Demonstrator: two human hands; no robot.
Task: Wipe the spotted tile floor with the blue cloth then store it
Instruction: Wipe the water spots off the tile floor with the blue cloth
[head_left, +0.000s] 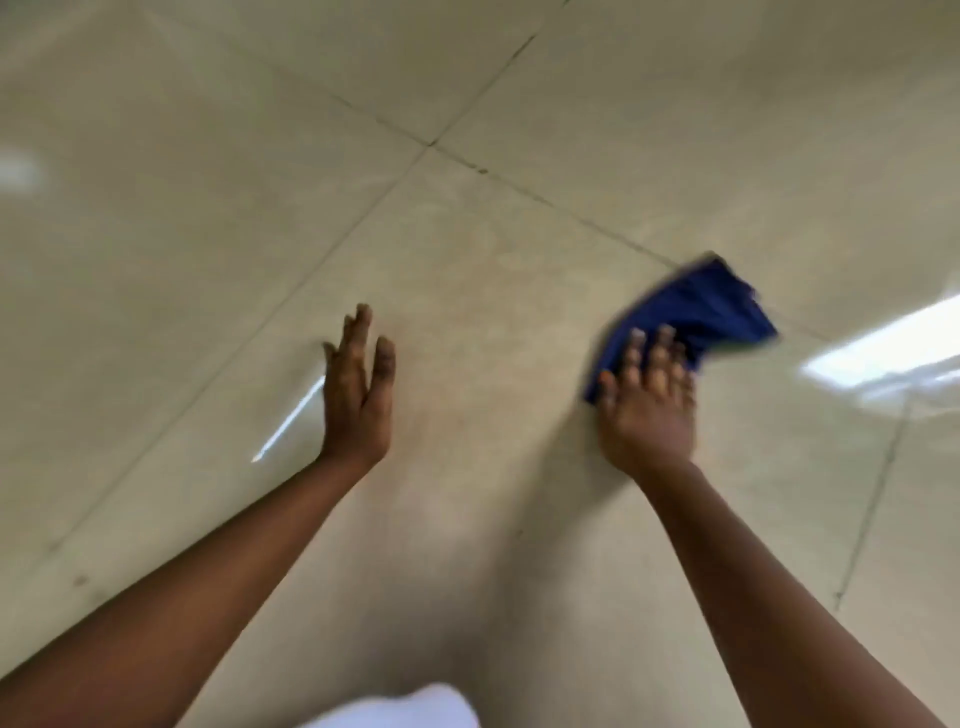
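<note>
Blue cloth (696, 317) lies bunched on the tile floor (467, 249) under the right hand (647, 400), whose straight fingers press it down. Well apart, the left hand (358, 389) is spread wide, holding nothing.

No text or label can be read.

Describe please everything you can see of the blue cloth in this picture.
The dark blue fabric cloth looks soft and thin, bunched into a crumpled, roughly folded shape, not spread flat. It lies on the right side of the glossy beige tile floor, just past a dark grout line. The right hand rests on its near end with straight, spread fingers, covering part of it. Its far end sticks out beyond the fingertips. Motion blur hides the weave and edges.
</note>
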